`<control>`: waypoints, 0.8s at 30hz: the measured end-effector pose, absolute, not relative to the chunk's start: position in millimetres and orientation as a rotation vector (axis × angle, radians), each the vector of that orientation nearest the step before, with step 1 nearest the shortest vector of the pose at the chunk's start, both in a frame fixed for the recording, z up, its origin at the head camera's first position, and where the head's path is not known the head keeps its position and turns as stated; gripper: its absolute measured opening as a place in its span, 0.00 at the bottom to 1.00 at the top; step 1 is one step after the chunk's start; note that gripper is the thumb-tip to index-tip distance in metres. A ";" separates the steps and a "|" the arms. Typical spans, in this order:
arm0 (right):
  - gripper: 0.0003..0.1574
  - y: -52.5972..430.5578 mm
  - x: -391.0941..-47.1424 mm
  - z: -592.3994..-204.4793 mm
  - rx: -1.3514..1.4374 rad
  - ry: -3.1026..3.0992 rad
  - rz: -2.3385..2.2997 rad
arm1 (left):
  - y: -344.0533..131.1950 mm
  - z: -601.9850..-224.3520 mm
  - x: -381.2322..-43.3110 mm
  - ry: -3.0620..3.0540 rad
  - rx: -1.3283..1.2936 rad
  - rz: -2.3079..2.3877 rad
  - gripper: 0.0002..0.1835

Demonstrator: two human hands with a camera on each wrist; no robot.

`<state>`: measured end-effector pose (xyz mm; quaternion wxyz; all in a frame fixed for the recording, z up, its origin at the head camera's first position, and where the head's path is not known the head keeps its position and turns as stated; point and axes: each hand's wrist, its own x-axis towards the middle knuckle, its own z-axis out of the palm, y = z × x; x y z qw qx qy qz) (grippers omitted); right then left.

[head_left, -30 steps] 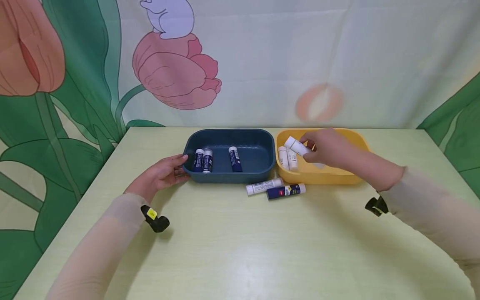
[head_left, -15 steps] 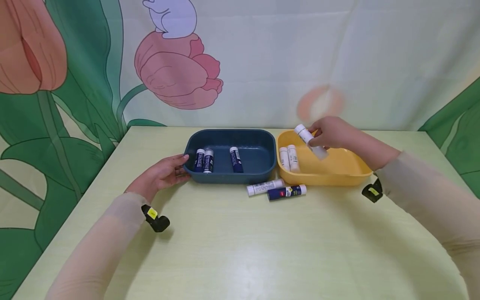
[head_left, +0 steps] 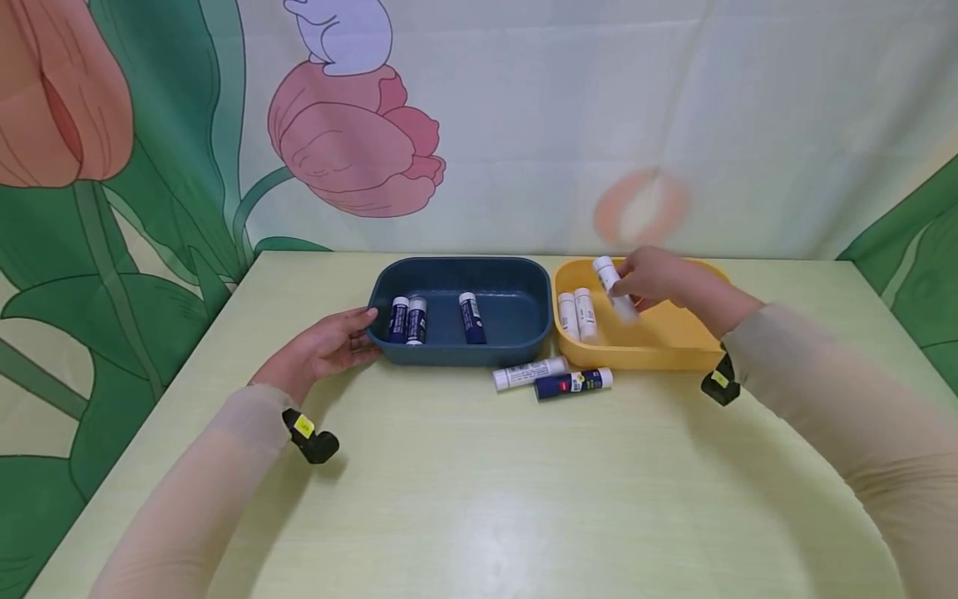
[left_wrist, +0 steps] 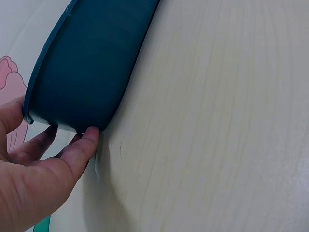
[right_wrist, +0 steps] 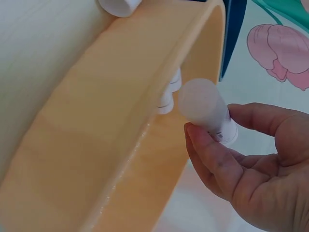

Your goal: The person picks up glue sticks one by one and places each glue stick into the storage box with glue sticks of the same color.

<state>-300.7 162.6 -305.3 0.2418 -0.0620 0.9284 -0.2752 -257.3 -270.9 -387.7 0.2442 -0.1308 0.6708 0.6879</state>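
Observation:
My right hand [head_left: 659, 276] pinches a white glue stick [head_left: 615, 288] between thumb and fingers over the yellow bin [head_left: 644, 359]. The stick leans, and in the right wrist view its blunt pale end faces the camera. Two white glue sticks [head_left: 576, 314] lie side by side at that bin's left end. My left hand [head_left: 318, 345] grips the left end of the dark blue bin [head_left: 464, 356], thumb at the rim and fingers against the outer wall. Inside it are three navy glue sticks [head_left: 471, 319], two of them together at the left.
In front of where the bins meet, a white glue stick [head_left: 530, 373] and a navy one [head_left: 573, 383] lie on the pale wooden table [head_left: 479, 491]. A printed flower curtain [head_left: 524, 125] hangs right behind the bins.
The right hand with its white glue stick lifts and moves right off the two white sticks, then lowers slightly, the stick now tilted more steeply. The left hand stays on the blue bin.

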 end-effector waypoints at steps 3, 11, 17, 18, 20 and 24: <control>0.24 162.2 -303.1 -312.8 -0.135 2.518 -0.747 | -271.3 -387.7 -256.8 1.826 -0.342 1.884 0.36; 0.16 160.6 -310.9 -331.2 -0.103 2.485 -0.744 | -272.9 -387.6 -256.3 1.805 -0.335 1.904 0.36; 0.16 158.6 -317.3 -343.7 -0.081 2.488 -0.690 | -273.1 -387.7 -256.1 1.803 -0.348 1.904 0.36; 0.17 158.2 -318.2 -345.5 -0.076 2.491 -0.682 | -273.3 -387.7 -255.8 1.803 -0.347 1.903 0.36; 0.17 156.8 -320.3 -348.9 -0.064 2.499 -0.660 | -273.3 -387.6 -255.7 1.801 -0.344 1.905 0.36; 0.20 153.2 -324.3 -354.4 0.001 2.508 -0.641 | -273.9 -388.0 -255.5 1.790 -0.322 1.914 0.36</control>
